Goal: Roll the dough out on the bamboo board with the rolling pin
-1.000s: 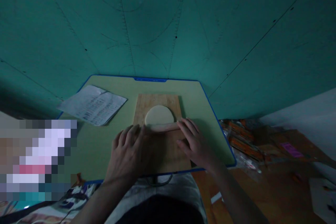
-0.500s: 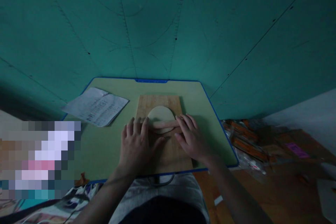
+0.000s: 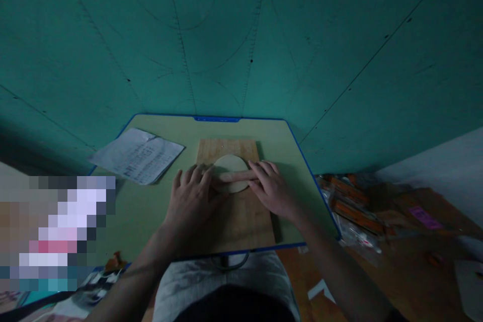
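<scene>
A wooden rolling pin (image 3: 237,176) lies crosswise over a flat, round sheet of pale dough (image 3: 231,162). Under the dough is a wooden cutting board (image 3: 245,216). My left hand (image 3: 194,188) is closed over the pin's left end, its fingers covering that end. At the other end, my right hand (image 3: 272,186) grips the pin with curled fingers. The dough shows both above and below the pin, and its left edge is partly hidden by my left hand.
The board rests on a small pale green table (image 3: 298,186) with a blue rim. Printed paper sheets (image 3: 141,156) lie at its left. A green wall (image 3: 222,50) rises behind. Right of the table, plastic-wrapped orange items (image 3: 354,206) and a cardboard box (image 3: 426,201) sit on the floor.
Both hands have shifted slightly with the pin across the dough, and my left thumb has drawn in closer to the pin. The view has tilted a little.
</scene>
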Demonstrator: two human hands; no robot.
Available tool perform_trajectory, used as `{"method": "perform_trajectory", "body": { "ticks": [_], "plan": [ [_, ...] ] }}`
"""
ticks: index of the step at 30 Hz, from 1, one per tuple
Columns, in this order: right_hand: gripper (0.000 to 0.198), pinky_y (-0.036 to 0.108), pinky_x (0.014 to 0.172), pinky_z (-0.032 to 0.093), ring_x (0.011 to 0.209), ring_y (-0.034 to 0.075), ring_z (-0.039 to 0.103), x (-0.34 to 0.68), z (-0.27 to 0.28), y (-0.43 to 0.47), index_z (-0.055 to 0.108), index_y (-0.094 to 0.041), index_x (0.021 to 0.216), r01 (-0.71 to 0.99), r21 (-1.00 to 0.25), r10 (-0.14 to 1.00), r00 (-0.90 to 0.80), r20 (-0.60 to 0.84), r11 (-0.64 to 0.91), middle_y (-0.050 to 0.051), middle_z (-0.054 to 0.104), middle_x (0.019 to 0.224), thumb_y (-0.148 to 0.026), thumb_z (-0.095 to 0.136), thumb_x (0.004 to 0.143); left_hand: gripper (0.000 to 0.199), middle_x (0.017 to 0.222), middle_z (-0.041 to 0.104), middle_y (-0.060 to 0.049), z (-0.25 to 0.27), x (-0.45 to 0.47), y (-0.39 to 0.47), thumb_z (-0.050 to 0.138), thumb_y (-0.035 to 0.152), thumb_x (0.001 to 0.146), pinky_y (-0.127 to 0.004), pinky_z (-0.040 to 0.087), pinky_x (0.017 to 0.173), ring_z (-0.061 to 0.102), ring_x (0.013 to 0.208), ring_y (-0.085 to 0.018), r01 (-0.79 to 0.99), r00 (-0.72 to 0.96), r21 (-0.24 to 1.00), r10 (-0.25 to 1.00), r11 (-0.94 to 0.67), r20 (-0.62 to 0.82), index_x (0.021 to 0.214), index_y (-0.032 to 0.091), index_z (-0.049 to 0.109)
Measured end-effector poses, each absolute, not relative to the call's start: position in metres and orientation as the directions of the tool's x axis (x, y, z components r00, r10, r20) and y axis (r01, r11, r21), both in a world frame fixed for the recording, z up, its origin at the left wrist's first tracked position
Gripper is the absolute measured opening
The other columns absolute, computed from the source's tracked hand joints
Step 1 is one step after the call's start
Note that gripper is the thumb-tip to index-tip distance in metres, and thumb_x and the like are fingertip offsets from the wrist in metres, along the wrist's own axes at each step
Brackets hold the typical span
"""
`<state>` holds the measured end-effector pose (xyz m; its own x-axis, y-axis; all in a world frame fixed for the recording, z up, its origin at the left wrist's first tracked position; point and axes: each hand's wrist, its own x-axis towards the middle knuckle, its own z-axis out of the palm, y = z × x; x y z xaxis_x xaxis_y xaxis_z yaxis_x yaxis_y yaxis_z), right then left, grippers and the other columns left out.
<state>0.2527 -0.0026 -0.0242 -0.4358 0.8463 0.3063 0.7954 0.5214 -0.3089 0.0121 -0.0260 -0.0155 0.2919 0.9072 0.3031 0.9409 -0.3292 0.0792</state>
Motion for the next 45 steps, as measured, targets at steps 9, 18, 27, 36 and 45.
{"method": "perform_trajectory", "body": {
  "ticks": [9, 18, 27, 36, 45],
  "plan": [
    [0.054, 0.054, 0.103, 0.049, 0.121, 0.033, 0.05, 0.246, -0.018, -0.033, 0.042, -0.01, 0.149, 0.854, -0.267, 0.889, -0.389, 0.242, 0.446, 0.018, 0.057, 0.134, -0.036, 0.044, 0.101, 0.069, 0.134, 0.058, -0.021, -0.026, -0.001, -0.018, 0.051, 0.067, 0.09, -0.056, 0.045, 0.103, 0.05, 0.129, -0.039, 0.899, 0.364, 0.104, 0.86, -0.424, 0.357, 0.135, 0.015, 0.048],
    [0.059, 0.05, 0.114, 0.04, 0.135, 0.032, 0.047, 0.253, -0.024, -0.051, 0.038, -0.005, 0.151, 0.884, -0.191, 0.886, -0.368, 0.281, 0.427, 0.019, 0.051, 0.147, -0.038, 0.042, 0.102, 0.082, 0.146, 0.05, -0.023, -0.023, 0.013, 0.024, 0.043, 0.078, 0.087, -0.064, 0.031, 0.113, 0.036, 0.142, -0.044, 0.873, 0.454, 0.037, 0.837, -0.487, 0.306, 0.135, 0.013, 0.054],
    [0.048, 0.052, 0.105, 0.048, 0.132, 0.032, 0.053, 0.259, -0.022, -0.007, 0.055, -0.011, 0.141, 0.934, -0.309, 0.962, -0.102, 0.252, 0.18, 0.02, 0.057, 0.142, -0.035, 0.036, 0.103, 0.052, 0.132, 0.065, -0.013, -0.011, 0.063, 0.099, 0.034, 0.054, 0.101, -0.049, 0.04, 0.107, 0.054, 0.129, -0.031, 0.897, 0.395, 0.067, 0.861, -0.437, 0.321, 0.123, 0.018, 0.064],
    [0.053, 0.046, 0.119, 0.037, 0.148, 0.028, 0.031, 0.198, -0.017, -0.088, 0.045, -0.01, 0.148, 0.769, -0.357, 0.845, -0.445, 0.296, 0.53, 0.012, 0.037, 0.16, -0.021, 0.049, 0.096, 0.045, 0.152, 0.048, -0.014, -0.024, 0.014, 0.083, 0.038, 0.037, 0.1, -0.052, 0.034, 0.115, 0.035, 0.146, -0.034, 0.861, 0.453, 0.149, 0.867, -0.486, 0.208, 0.133, 0.017, 0.06],
    [0.059, 0.057, 0.115, 0.041, 0.145, 0.028, 0.039, 0.251, -0.035, -0.079, 0.024, -0.021, 0.159, 0.868, -0.284, 0.891, -0.308, 0.334, 0.406, 0.013, 0.047, 0.153, -0.017, 0.036, 0.101, 0.045, 0.126, 0.07, -0.007, 0.005, 0.125, 0.1, 0.042, 0.052, 0.099, -0.055, 0.038, 0.109, 0.049, 0.135, -0.035, 0.808, 0.537, 0.186, 0.828, -0.56, 0.161, 0.103, 0.024, 0.076]
  ]
}}
